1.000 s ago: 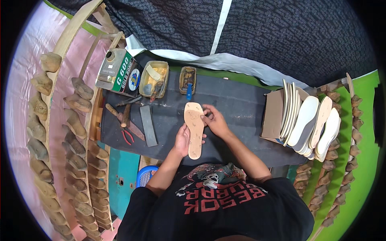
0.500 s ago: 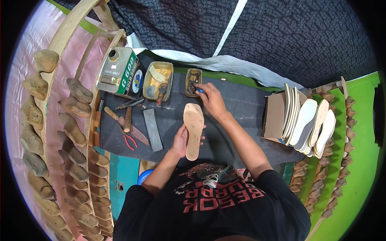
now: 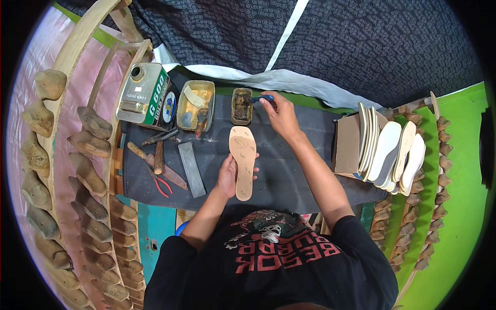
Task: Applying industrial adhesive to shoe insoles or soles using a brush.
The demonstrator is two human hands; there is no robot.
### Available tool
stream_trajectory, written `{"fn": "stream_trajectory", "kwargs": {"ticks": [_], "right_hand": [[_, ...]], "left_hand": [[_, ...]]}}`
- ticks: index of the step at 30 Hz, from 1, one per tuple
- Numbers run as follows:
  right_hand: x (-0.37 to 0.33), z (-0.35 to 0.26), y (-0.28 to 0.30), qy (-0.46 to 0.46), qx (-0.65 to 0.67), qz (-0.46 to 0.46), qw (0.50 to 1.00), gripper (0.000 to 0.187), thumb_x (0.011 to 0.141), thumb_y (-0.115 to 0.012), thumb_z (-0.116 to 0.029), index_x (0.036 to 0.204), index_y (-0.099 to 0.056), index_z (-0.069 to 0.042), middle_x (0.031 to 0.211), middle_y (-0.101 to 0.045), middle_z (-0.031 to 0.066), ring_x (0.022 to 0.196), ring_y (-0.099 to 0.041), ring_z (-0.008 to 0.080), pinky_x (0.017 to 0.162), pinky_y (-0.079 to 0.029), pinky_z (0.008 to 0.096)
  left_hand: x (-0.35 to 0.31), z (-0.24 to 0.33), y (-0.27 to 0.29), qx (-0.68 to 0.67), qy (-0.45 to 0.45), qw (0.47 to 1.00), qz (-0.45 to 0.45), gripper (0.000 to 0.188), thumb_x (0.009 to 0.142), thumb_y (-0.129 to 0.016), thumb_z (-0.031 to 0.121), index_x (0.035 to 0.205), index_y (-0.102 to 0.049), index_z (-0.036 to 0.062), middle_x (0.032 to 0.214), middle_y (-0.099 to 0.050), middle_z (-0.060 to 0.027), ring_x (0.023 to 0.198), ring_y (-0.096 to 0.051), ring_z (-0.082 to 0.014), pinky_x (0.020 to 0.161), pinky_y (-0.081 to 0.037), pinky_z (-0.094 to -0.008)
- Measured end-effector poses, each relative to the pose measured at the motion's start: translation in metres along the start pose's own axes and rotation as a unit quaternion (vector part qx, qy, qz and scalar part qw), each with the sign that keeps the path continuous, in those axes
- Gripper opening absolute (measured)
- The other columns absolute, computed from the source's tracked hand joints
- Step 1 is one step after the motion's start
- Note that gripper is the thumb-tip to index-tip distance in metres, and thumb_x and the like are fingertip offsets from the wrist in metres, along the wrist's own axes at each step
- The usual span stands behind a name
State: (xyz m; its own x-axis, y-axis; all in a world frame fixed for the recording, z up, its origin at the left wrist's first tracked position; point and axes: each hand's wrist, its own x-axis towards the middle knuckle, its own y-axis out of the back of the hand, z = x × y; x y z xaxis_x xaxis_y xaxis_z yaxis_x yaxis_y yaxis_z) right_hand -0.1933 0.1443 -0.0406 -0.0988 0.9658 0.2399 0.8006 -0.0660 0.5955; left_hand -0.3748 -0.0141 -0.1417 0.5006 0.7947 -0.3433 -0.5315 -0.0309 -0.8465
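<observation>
In the middle, my left hand (image 3: 227, 175) grips a tan insole (image 3: 243, 160) upright, fingers wrapped around its back and fingertips showing at its right edge. Small dark marks and a scribbled outline dot the insole's face. My right hand (image 3: 281, 114) is closed on a small blue-handled tool (image 3: 265, 98), whose kind I cannot make out. The tool's dark end points left, by the rim of a small tub (image 3: 235, 118) stained with dark brown residue. That tub stands just beyond the insole's wide end.
At the back left stand a metal can (image 3: 139, 95) and a larger glue-stained tub (image 3: 181, 116). Red-handled pliers (image 3: 163, 187), a hammer (image 3: 158, 157) and a grey block (image 3: 191, 169) lie left. A box (image 3: 347, 147) of insoles is at right. Racks of wooden shoe lasts (image 3: 93, 178) flank the table.
My right hand has drawn the blue-handled tool up out of the small tub and off to its right. My left hand still holds the insole, and the whole view has shifted slightly.
</observation>
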Motion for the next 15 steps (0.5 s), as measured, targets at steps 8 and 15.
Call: {"fn": "stream_trajectory", "kwargs": {"ticks": [8, 15], "right_hand": [[-0.007, 0.005, 0.004, -0.053, 0.039, -0.003, 0.998, 0.028, 0.097, -0.069, -0.017, 0.117, -0.068, 0.003, 0.099, -0.073, 0.0191, 0.077, -0.07, 0.0234, 0.071, -0.054, 0.0345], [-0.006, 0.007, 0.004, -0.032, -0.002, -0.001, 0.999, 0.027, 0.1, -0.067, -0.021, 0.118, -0.069, -0.001, 0.083, -0.072, 0.0112, 0.073, -0.067, 0.0143, 0.068, -0.053, 0.0307]], "left_hand": [[0.0, -0.001, 0.001, -0.001, 0.007, 1.0, -0.002, 0.064, 0.107, -0.023, 0.053, 0.153, -0.041, 0.0125, 0.144, -0.058, -0.0137, 0.098, -0.07, -0.0264, 0.081, -0.06, -0.0415], [0.0, 0.001, -0.002, -0.003, 0.011, 1.0, -0.004, 0.064, 0.107, -0.024, 0.053, 0.153, -0.042, 0.0125, 0.143, -0.059, -0.0136, 0.098, -0.07, -0.0266, 0.082, -0.06, -0.0421]]}}
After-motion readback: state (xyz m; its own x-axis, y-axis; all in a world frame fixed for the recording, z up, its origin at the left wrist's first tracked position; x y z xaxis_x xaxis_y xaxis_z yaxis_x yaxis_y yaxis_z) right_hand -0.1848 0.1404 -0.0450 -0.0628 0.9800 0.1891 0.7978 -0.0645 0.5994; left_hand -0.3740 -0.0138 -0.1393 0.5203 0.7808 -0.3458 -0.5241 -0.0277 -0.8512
